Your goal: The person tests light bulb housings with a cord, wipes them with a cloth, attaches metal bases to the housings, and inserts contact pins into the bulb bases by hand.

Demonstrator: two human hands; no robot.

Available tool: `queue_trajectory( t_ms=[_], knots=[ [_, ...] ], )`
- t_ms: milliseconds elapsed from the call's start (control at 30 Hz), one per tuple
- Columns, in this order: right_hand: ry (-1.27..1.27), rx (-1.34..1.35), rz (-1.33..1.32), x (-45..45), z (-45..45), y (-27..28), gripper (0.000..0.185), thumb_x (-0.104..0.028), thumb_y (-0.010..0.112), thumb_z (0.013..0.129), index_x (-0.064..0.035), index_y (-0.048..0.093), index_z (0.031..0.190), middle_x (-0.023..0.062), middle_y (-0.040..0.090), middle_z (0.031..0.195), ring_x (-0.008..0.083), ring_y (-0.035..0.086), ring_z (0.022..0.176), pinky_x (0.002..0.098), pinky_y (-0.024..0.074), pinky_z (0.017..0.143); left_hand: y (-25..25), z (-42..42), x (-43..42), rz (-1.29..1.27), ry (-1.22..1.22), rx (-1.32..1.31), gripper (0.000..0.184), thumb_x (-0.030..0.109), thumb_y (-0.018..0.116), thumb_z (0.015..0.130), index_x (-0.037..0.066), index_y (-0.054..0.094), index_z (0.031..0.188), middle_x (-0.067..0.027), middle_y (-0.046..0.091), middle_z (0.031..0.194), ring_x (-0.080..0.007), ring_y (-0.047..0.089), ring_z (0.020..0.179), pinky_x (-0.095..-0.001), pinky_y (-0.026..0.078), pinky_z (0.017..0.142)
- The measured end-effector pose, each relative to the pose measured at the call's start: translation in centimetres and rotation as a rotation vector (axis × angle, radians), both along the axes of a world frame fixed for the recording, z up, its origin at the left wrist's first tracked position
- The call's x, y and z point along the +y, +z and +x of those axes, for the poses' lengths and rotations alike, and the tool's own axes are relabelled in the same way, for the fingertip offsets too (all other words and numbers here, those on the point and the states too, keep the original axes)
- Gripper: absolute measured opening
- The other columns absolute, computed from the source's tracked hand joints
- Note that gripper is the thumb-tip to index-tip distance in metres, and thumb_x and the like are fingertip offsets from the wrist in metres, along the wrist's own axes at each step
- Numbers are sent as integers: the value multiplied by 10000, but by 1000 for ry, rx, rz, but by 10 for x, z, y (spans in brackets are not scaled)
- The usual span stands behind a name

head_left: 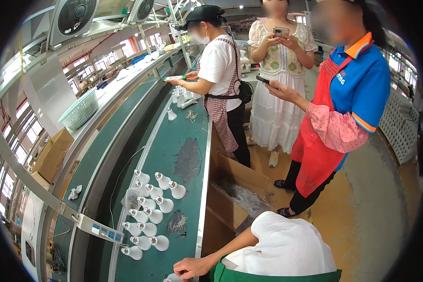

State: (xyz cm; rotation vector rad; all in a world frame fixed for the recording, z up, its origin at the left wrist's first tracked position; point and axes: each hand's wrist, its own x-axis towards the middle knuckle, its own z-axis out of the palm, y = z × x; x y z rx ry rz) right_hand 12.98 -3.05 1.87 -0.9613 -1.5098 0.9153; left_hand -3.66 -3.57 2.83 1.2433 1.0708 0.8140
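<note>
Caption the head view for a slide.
White bulbs clustered on a green worktop, a hand at its near end, a person in a red apron standing nearby.

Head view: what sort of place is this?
Probably a factory floor, perhaps for lighting: white bulbs are grouped on a long green work surface, and a worker in a cap and checked apron stands beside it.

White letters [340, 77] ending "TING" on a blue shirt [367, 89]
</note>
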Motion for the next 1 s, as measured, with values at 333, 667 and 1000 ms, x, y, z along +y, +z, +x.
queue_trajectory(
  t_ms=[333, 667, 1000],
  knots=[
    [39, 23, -39, -2, -1, -2, 150, -113, 568, 737, 22, 505, 747, 84, 492, 708, 178, 496, 636, 312, 392, 572, 1, 7, 5, -255, -59, -307, 260, 314, 521, 870, 86, 568, 756, 11, 517, 634, -69, 414, 506, -189, 278, 440],
    [67, 110, -74, -5, -7, -4, 136, -99, 569, 740, 16, 501, 717, 74, 485, 726, 164, 507, 635, 303, 405, 565, 2, 8, 0, -400, -14, -386, 266, 358, 560, 835, 107, 551, 746, 29, 475, 618, -65, 376, 492, -190, 250, 424],
    [64, -9, 14, 0, -5, -14, 146, -114, 578, 731, 6, 513, 681, 79, 496, 721, 197, 505, 663, 305, 406, 582, -18, -1, 6, -426, -107, -375, 279, 358, 537, 867, 89, 553, 795, -1, 490, 645, -84, 381, 491, -207, 280, 417]
  ],
)
